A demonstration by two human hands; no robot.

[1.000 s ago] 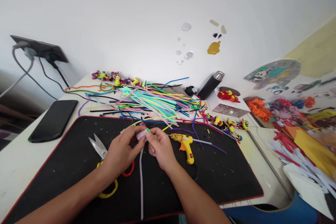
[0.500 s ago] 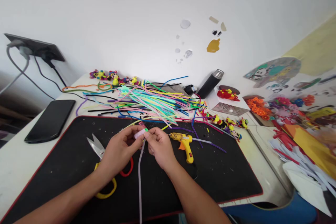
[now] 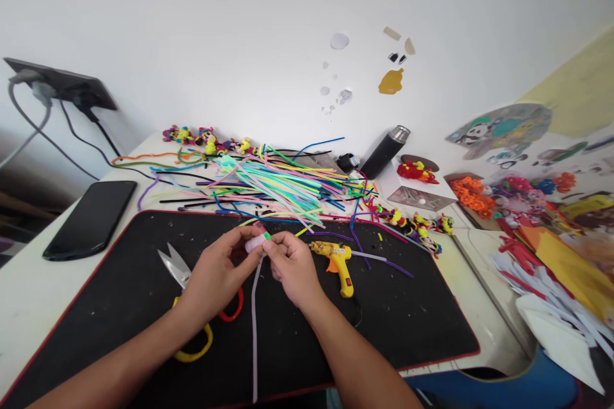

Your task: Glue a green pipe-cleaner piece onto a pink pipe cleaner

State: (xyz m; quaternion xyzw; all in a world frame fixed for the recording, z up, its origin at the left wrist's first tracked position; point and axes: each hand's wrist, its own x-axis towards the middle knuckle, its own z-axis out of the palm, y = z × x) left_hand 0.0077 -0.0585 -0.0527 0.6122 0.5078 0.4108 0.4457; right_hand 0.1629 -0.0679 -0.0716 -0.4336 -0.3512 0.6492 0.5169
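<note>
Between my two hands, above the middle of the black mat (image 3: 384, 326), is a small pale lilac piece (image 3: 255, 242) with a green end. My left hand (image 3: 218, 268) has its fingers closed around the lilac piece. At its green end, my right hand (image 3: 292, 266) pinches with thumb and fingers. A long lilac pipe cleaner (image 3: 254, 332) hangs down from between the hands toward the mat's front edge. Scissors (image 3: 177, 268) with red and yellow handles lie open, partly under my left hand and wrist. A yellow glue gun (image 3: 341, 262) rests right of my right hand.
Many coloured pipe cleaners (image 3: 278, 182) are heaped behind the mat. A black phone (image 3: 91, 220) lies at the left. Behind right are a dark flask (image 3: 385, 152) and a white box (image 3: 417, 195). Small colourful figures (image 3: 417, 223) lie nearby, and paper strips (image 3: 561, 307) at far right.
The lower end of the long lilac pipe cleaner has shifted slightly left and up. Both hands keep nearly the same place and grip.
</note>
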